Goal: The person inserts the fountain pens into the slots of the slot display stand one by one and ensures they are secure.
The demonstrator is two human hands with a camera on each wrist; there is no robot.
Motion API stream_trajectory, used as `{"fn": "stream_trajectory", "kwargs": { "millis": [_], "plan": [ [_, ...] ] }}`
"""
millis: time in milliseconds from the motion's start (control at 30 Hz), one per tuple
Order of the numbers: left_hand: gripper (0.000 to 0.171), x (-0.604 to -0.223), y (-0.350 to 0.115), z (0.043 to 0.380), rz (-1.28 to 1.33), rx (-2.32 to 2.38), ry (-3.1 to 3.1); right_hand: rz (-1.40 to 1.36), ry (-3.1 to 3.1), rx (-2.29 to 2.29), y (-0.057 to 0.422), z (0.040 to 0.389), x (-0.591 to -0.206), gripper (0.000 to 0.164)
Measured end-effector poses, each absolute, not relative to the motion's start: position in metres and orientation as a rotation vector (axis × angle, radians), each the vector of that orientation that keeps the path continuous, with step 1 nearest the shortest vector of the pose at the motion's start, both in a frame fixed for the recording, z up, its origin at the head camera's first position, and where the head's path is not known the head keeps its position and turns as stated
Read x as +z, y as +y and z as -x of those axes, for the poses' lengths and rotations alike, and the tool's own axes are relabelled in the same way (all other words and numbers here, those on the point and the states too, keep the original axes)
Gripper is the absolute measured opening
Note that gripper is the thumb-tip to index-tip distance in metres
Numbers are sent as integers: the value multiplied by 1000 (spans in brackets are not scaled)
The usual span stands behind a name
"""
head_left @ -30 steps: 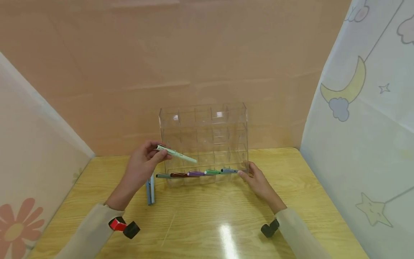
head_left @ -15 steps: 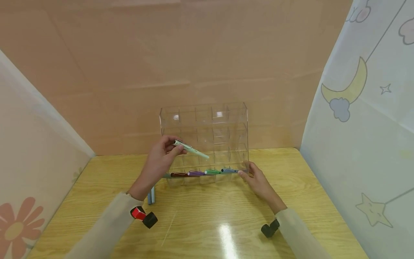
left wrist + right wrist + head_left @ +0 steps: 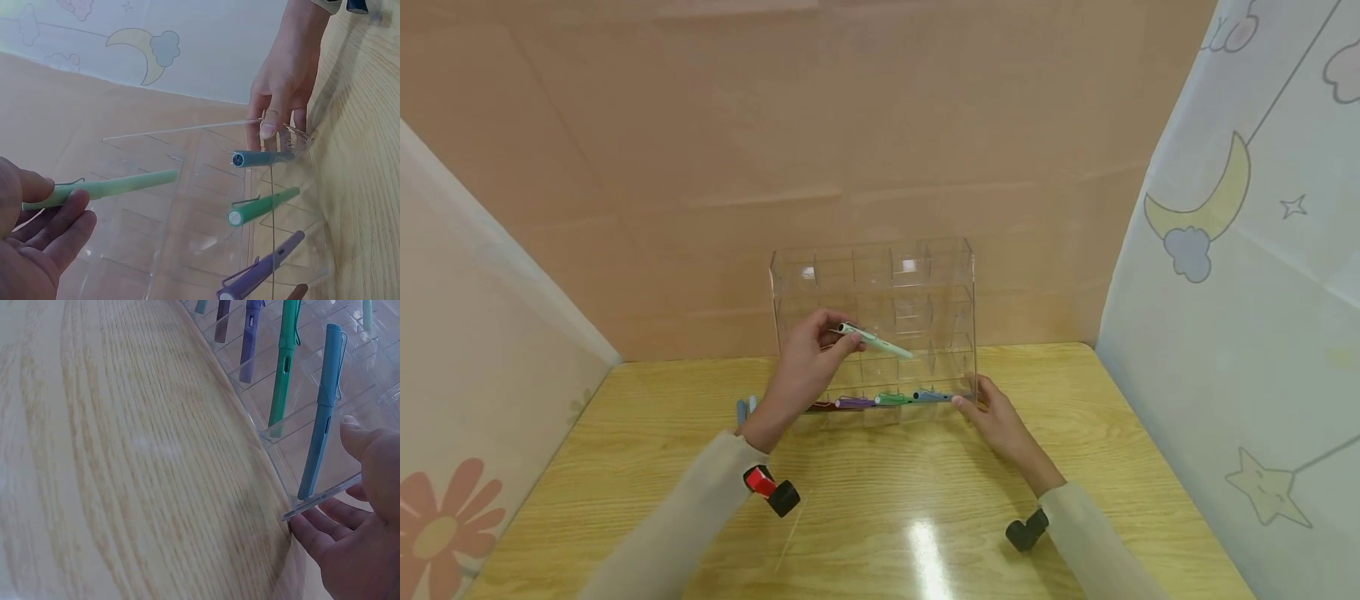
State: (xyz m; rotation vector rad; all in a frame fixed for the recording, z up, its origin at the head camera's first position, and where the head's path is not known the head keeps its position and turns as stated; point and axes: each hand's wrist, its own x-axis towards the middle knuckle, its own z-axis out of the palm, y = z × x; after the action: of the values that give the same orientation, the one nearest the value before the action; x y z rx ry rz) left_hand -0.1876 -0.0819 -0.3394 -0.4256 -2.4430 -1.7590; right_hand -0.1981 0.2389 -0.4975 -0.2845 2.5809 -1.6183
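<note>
My left hand (image 3: 805, 367) pinches a pale green pen (image 3: 880, 341) between thumb and fingers, cap end in the hand. The pen slants down to the right in front of the clear tiered pen rack (image 3: 974, 292). My right hand (image 3: 1003, 425) holds the rack's lower right side, thumb in front and fingers behind the edge. Along the bottom row stand a blue pen (image 3: 323, 412), a green pen (image 3: 284, 369), a purple pen (image 3: 249, 347) and a dark red pen (image 3: 822, 407). My left wrist partly hides the row's left end.
Two blue pens (image 3: 742, 412) lie on the wooden table (image 3: 880, 517) left of the rack, partly behind my left forearm. An orange-brown backdrop (image 3: 700, 167) rises behind the rack. Printed white panels (image 3: 1247, 333) stand at both sides.
My left hand has moved right with the pale green pen, from the rack's left side to in front of its middle. My right hand stays at the rack's side.
</note>
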Motion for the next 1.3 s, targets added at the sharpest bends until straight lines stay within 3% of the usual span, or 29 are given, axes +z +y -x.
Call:
{"fn": "stream_trajectory", "kwargs": {
  "millis": [1300],
  "plan": [
    [21, -372, -8, 216, 507, -1653, -2580, 306, 2549, -1665, 241, 197, -497, 71]
  ]
}}
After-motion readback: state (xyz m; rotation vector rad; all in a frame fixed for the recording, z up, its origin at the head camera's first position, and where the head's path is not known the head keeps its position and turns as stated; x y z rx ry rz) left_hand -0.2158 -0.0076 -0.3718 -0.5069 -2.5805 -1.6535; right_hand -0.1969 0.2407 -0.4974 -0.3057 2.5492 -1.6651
